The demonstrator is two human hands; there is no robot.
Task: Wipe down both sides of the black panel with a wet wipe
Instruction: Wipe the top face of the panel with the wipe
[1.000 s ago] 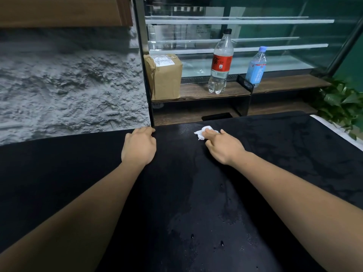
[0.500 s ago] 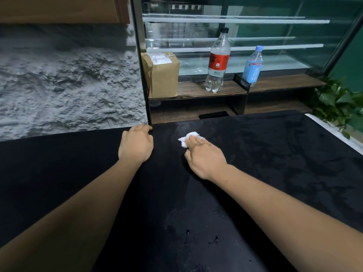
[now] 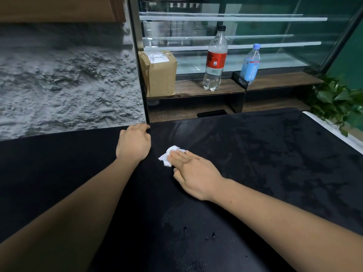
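1. Two hands in the head view, both on the black panel (image 3: pixel 255 154), which lies flat and fills the lower frame from side to side.
2. Left hand (image 3: pixel 133 143): at the panel's far edge, left of the panel's middle. Fingers close together and bent down over that edge, gripping it; the fingertips are hidden behind the edge.
3. Right hand (image 3: pixel 196 173): palm down on the panel top, just right of the left hand and nearer the person. Fingers straight and nearly together, pressing flat; thumb lies apart on the panel.
4. Wet wipe (image 3: pixel 168 160): white, crumpled, on the panel top under the right fingertips, a short way in from the far edge. Its left part shows beyond the fingers.
5. Panel surface: dull wet patches right of the wipe; a few droplets near the person's side.
6. Beyond the panel's far edge: a wooden shelf (image 3: pixel 196 88) carrying a brown parcel (image 3: pixel 159 73), a clear bottle with a red label (image 3: pixel 215 59) and a smaller blue bottle (image 3: pixel 250 64), all upright.
7. Off the panel's far right corner: a green plant (image 3: pixel 334 103).
8. Beyond the far left edge: a rough grey wall (image 3: pixel 59 85).
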